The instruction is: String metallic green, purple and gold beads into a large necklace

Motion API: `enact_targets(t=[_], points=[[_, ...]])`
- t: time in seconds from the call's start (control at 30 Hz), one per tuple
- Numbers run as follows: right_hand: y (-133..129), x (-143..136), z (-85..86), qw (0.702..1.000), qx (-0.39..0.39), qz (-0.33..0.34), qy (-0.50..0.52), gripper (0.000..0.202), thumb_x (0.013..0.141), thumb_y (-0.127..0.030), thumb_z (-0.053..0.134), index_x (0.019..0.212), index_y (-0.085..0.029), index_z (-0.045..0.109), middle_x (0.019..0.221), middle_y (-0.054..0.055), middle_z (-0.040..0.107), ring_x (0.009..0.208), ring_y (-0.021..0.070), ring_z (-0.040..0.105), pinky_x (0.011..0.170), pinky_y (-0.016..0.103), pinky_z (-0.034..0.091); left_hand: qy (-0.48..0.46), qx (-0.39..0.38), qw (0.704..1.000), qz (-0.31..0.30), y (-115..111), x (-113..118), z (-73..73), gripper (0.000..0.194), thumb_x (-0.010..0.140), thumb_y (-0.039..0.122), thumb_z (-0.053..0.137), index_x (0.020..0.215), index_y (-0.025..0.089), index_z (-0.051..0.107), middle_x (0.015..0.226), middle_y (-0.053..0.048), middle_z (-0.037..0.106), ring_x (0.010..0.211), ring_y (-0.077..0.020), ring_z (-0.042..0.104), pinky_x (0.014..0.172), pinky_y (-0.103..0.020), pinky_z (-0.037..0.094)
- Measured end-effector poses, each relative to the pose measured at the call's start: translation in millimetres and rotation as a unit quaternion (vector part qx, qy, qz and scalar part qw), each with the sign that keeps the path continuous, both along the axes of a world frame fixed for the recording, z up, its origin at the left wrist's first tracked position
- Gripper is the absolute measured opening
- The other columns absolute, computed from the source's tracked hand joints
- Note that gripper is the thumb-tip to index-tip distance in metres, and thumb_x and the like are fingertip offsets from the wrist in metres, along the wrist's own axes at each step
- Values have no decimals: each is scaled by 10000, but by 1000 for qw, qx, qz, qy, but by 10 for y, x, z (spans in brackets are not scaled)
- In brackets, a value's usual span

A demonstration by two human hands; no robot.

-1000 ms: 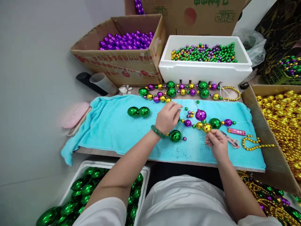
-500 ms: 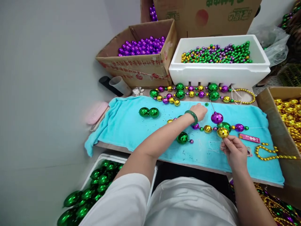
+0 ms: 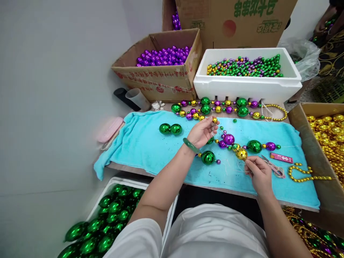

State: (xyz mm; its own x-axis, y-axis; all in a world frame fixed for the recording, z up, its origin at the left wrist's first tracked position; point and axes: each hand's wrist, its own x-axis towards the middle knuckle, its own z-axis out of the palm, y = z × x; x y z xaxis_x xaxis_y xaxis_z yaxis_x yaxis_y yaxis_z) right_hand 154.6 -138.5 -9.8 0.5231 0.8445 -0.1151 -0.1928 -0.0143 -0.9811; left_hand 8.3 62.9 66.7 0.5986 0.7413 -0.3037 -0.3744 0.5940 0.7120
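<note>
My left hand, with a green bangle at its wrist, pinches a small gold bead above the blue towel. A thin string runs from there past small beads to a large purple bead. My right hand has its fingers closed on a larger gold bead on the same string. Behind these lies a row of beads with a green bead. Nearer me is another green bead. Scissors lie right of my right hand.
A white foam box of small beads and a cardboard box of purple beads stand behind. Finished-looking strands lie along the back. Gold beads fill a right-hand box. A person's hands show top right.
My left hand has moved left and turned palm up, with a small gold bead at its fingertips. My right hand has shifted slightly left with the gold bead. Small beads now show on the string.
</note>
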Motion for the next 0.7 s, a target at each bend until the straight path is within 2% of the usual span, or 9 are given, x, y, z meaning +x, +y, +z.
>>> enact_targets(t=[0.13,0.4,0.5,0.63,0.7], points=[[19,-68,28,1000,-4,1,-9,144,814,-317,652,772,-181,630,539,-36,518,473,90,458,434,217,324,-20,-12,1000,10,-40,-74,15,101,869,216,582,814,132,595,792,-45,680,635,-80,628,583,-187,506],[32,-116,53,1000,-9,-1,-15,160,805,-335,660,777,-180,629,542,-32,519,471,98,459,426,223,329,-13,-2,999,35,-87,-144,30,73,824,187,628,850,146,573,816,-39,678,644,-71,620,585,-177,487],[29,-119,59,1000,-12,-3,-26,155,807,-330,656,778,-180,630,544,-33,519,473,96,461,431,223,343,-7,20,999,44,-107,-150,16,136,787,181,661,884,150,571,832,-32,675,653,-69,615,596,-184,477],[44,-138,81,999,-24,5,-42,177,804,-348,652,774,-176,620,545,-31,529,468,96,478,425,223,363,27,81,993,76,-195,-117,8,343,674,126,736,975,168,577,798,16,646,669,-66,598,617,-195,453],[68,-161,98,999,-35,16,-27,192,791,-360,661,833,-180,608,547,-34,546,457,98,489,408,215,361,40,98,992,71,-260,-89,0,402,629,113,760,986,167,584,779,26,634,693,-73,596,631,-204,450]])
